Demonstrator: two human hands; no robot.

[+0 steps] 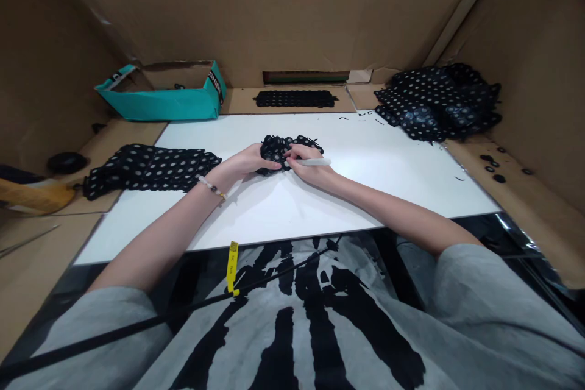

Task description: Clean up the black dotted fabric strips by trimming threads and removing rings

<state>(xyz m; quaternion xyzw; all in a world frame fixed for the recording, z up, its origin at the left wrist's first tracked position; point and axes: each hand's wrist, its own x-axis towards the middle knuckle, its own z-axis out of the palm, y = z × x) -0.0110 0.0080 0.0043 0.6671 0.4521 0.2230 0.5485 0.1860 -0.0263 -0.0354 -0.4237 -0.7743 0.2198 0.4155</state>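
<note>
A bunched piece of black fabric with pale dots [272, 146] is held over the middle of the white board. My left hand [250, 160] is closed on its left side, thumb on top. In my right hand [308, 172] is a slim, whitish pen-shaped tool [316, 162], pinched in a writing grip. The tool's tip is hidden between fingers and fabric, so its exact kind cannot be told. To the left, a stack of the same dotted fabric [155, 167] lies flat, partly on the board and close to my left forearm.
A teal open box [159, 105] stands at the back left. Behind the white board [365, 189] lies a black strip bundle [295, 99]. A dotted fabric heap [434, 100] fills the back right, with black scraps nearby. A yellow-brown roll [39, 195] sits far left. Cardboard walls enclose the area.
</note>
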